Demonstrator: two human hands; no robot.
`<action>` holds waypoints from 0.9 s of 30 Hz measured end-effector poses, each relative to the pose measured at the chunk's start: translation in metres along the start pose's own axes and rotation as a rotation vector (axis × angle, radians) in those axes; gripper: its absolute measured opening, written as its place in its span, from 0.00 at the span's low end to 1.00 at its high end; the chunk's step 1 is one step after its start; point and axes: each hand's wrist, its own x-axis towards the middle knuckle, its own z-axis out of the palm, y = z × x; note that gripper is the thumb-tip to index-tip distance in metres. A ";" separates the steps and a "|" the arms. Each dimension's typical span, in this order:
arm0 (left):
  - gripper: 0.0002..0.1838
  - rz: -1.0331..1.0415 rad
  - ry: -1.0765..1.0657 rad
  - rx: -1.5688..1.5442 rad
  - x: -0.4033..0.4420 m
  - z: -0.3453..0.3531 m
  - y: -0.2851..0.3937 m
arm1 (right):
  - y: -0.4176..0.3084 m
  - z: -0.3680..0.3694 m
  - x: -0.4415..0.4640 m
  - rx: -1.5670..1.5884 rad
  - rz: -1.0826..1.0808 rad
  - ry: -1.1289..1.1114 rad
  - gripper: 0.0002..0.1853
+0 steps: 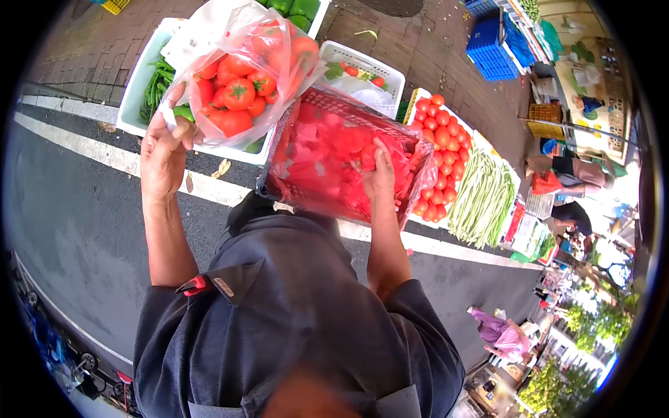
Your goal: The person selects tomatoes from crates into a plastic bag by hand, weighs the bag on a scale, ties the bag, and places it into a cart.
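My left hand (166,150) is at the near left side of a clear plastic bag (296,94) of red tomatoes (239,95). Its fingers are closed on a white strip (169,115), which looks like part of the bag. The bag rests over a white tray of green vegetables. My right hand (378,174) reaches into a red crate (279,150) lined with clear plastic. Its fingers are curled against something red in there; what they hold is too blurred to name. Crumpled red material (324,150) fills much of the crate.
Green chillies (155,90) lie left of the bag, green peppers (293,8) behind it. A white basket (395,80) stands behind the crate. To the right are loose tomatoes (439,129) and long beans (481,198). Blue crates (493,45) stand farther off; people (503,334) are along the street.
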 end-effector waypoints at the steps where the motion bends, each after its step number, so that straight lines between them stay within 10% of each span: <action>1: 0.36 -0.008 0.003 0.031 0.000 0.000 0.000 | -0.001 -0.002 0.000 0.043 0.042 0.033 0.23; 8: 0.39 -0.003 0.012 0.081 0.000 -0.001 -0.001 | 0.006 -0.018 0.006 -0.236 -0.192 -0.038 0.19; 27: 0.35 0.036 0.026 0.043 -0.003 -0.005 -0.003 | -0.006 0.133 -0.014 0.631 0.493 -0.702 0.35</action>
